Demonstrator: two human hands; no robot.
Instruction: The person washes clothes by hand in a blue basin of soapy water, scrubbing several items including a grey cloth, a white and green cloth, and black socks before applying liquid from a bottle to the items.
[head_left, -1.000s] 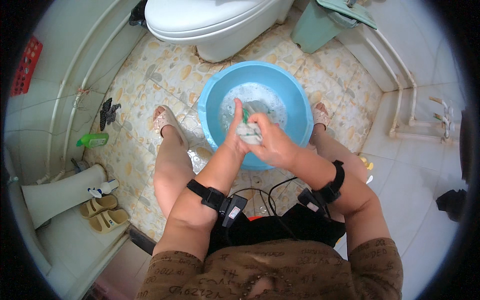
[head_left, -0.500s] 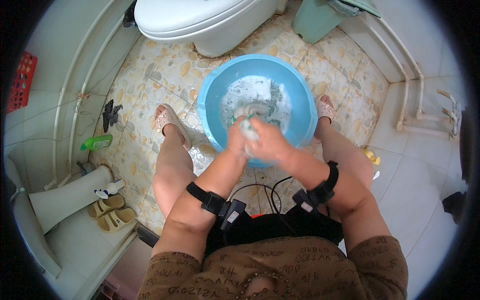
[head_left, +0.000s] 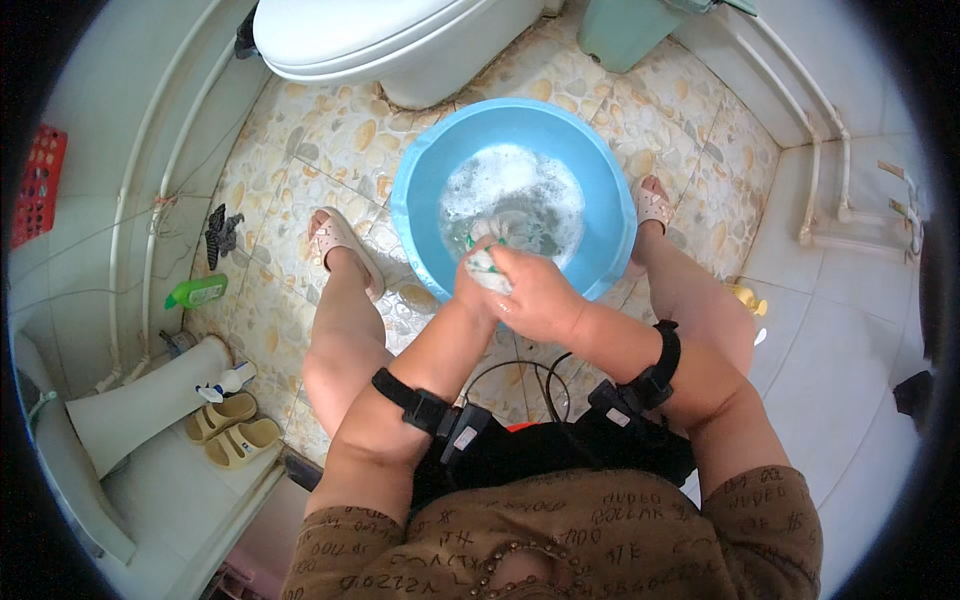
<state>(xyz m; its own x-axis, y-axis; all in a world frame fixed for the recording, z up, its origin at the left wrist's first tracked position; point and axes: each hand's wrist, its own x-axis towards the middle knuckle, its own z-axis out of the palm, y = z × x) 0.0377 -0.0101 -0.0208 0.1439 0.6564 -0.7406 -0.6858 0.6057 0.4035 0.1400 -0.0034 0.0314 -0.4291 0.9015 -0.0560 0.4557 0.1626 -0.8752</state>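
Left hand and right hand clasped a wet white-and-green cloth by the near edge of a round blue plastic basin; right fingers curled over it, left mostly hidden; probably rubbing, next needing a regrip.

A person's left hand and right hand grip a white-and-green cloth over a blue basin of sudsy water.

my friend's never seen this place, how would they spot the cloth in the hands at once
Find the blue basin between the legs. Over its near side, the left hand and right hand grip the cloth. It is white with green marks, unlike the plain white foam beyond it in the basin.
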